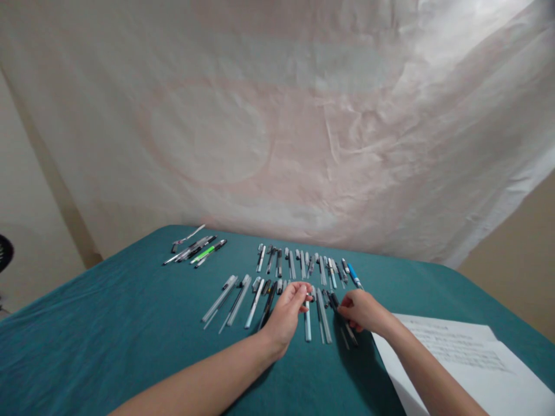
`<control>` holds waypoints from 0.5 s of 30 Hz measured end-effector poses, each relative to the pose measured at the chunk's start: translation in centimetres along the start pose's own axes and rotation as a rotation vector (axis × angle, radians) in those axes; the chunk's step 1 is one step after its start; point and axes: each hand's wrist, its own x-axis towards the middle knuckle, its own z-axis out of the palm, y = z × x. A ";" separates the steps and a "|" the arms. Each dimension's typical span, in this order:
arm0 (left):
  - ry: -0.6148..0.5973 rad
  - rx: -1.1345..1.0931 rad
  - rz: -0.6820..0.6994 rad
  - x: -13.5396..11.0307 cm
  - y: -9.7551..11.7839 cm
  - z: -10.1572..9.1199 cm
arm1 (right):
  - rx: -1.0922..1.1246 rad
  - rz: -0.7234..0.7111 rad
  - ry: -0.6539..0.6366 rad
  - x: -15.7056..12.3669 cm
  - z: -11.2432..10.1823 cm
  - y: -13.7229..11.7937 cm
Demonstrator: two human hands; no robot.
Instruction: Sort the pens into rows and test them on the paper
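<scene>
At the far left, a round black object (pixel 4 253) is cut off by the frame edge. A smooth teal cloth-covered table (pixel 108 346) spreads before a creased, pale pinkish hanging sheet (pixel 217 133). On its rear left lies a loose heap of slim pens, a bright green plastic pen (pixel 207 253) among them. Next come two rows of clear, white and black pen parts, many of them straight transparent tubes (pixel 239 300) beside thin rods and small caps. The left hand (pixel 285 318) hangs over the front row, thumb and fingertips drawn together; it covers several pieces, and whether it pinches anything cannot be told. At the row's right end, the right hand's (pixel 362 309) curled fingers meet a slender black pen (pixel 335 303); their grip is unclear. Just behind this hand lies a blue pen (pixel 354 275), its lower end hidden. Farther right, white paper sheets (pixel 459 332) carry illegible writing, partly covered by the forearm.
</scene>
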 end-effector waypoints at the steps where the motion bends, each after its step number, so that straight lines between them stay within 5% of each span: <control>1: 0.003 0.000 0.004 0.0 0.0 0.0 | 0.002 0.000 0.000 0.0 0.0 -0.1; 10: -0.119 0.025 -0.047 0.4 1.4 -0.4 | 0.041 0.007 -0.034 0.4 0.4 0.0; 15: -0.234 0.141 -0.119 2.0 3.2 -2.6 | 0.067 0.031 -0.065 0.5 0.7 0.1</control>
